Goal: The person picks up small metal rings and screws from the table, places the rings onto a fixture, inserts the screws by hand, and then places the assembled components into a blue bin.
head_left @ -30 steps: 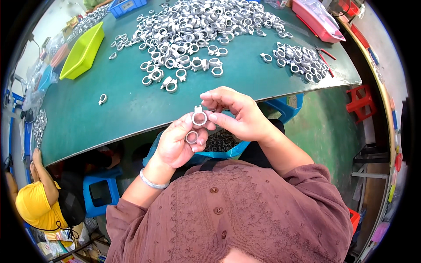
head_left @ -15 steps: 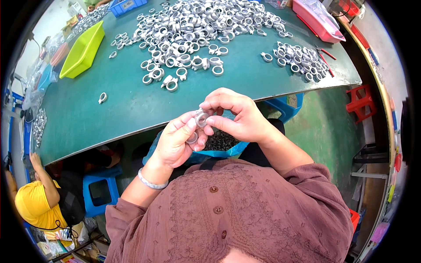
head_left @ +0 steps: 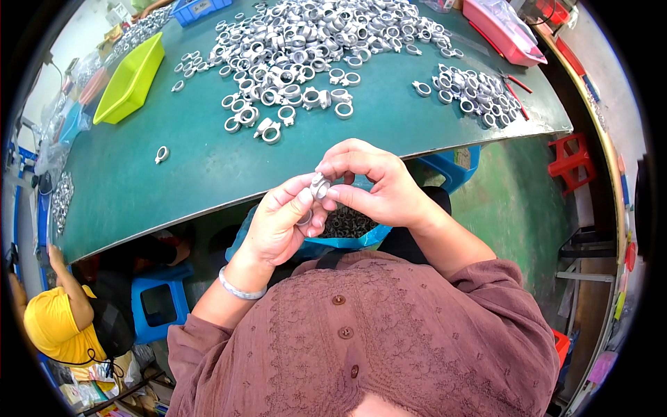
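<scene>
Between my two hands, just off the table's near edge, is a small silver metal ring clamp [head_left: 319,186]. My left hand [head_left: 281,222] pinches it from the left with thumb and fingertips, and a second metal ring [head_left: 304,217] is tucked in its lower fingers. My right hand [head_left: 368,179] is closed on the clamp's other side, thumb below and fingers above. A blue bag [head_left: 347,242] under my hands holds many small dark metal parts [head_left: 351,222].
A big heap of ring clamps [head_left: 313,42] covers the green table's [head_left: 187,187] far middle; a smaller pile [head_left: 476,96] lies right, beside red-handled pliers [head_left: 517,87]. A lime-green tray [head_left: 130,80] and pink tray [head_left: 504,31] flank them. A person in yellow [head_left: 62,320] sits at left.
The ring clamp has turned between my fingers, so its opening no longer faces up as plainly. Both hands stay in nearly the same place.
</scene>
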A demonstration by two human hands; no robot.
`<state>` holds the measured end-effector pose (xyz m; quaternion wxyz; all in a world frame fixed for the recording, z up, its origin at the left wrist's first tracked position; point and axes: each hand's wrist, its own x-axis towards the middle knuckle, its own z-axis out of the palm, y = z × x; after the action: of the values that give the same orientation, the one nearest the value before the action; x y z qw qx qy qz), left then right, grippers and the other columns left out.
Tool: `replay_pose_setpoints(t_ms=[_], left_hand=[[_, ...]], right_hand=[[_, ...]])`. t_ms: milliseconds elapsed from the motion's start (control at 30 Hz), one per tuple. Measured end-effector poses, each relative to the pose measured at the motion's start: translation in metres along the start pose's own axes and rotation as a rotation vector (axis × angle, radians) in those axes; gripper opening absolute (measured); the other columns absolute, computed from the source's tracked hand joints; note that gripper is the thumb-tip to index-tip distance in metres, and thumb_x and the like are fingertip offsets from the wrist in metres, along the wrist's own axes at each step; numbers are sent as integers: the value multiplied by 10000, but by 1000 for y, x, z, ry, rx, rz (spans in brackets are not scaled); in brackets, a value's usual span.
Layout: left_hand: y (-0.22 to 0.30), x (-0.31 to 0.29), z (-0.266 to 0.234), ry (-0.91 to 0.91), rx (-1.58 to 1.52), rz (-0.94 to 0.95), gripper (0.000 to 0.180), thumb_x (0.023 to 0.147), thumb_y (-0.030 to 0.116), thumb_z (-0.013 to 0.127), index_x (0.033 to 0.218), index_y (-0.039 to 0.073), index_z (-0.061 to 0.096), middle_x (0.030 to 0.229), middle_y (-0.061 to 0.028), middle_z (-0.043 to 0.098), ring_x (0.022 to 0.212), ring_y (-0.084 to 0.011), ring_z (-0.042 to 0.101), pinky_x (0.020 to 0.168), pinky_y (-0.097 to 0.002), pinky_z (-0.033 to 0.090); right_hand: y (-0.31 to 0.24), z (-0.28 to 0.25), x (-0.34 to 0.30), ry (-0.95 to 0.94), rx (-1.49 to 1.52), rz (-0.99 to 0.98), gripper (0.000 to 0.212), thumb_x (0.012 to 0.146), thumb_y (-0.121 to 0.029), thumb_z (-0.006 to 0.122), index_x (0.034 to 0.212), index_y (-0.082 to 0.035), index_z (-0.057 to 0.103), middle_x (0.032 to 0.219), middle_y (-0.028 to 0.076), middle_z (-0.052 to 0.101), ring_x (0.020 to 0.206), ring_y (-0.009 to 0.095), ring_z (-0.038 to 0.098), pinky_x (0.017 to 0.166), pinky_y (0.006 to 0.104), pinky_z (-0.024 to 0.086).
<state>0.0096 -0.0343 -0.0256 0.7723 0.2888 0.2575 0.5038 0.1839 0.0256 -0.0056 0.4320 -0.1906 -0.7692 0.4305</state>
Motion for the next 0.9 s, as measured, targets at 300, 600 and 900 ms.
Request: replay_pose_setpoints(t_ms=[300,600,900], left_hand=[[0,0,0,20,-34,-27,234,884,193,478,1024,8,509,817,-78,571,598,-108,482,511,-212,390],[-1,-1,0,6,-61,-38,253,886,216,479,1043,19,506,798,-59,560,603,-103,479,511,-204,387],[-3,-1,-1,22,-70,-27,264,864,155,527,1104,44,510,809,-40,568,627,-87,491,534,-199,397]], right_hand=[[1,0,-1,11,-3,4,186,723,-4,625,906,-5,588,885,81,572,763,147,580,642,241,478],[3,0,-3,20,-4,21,159,742,-15,624,895,-5,584,878,80,573,746,139,575,642,237,465],[-1,0,-4,21,25,31,160,742,-20,625,897,-11,587,870,69,571,730,129,567,632,237,463]])
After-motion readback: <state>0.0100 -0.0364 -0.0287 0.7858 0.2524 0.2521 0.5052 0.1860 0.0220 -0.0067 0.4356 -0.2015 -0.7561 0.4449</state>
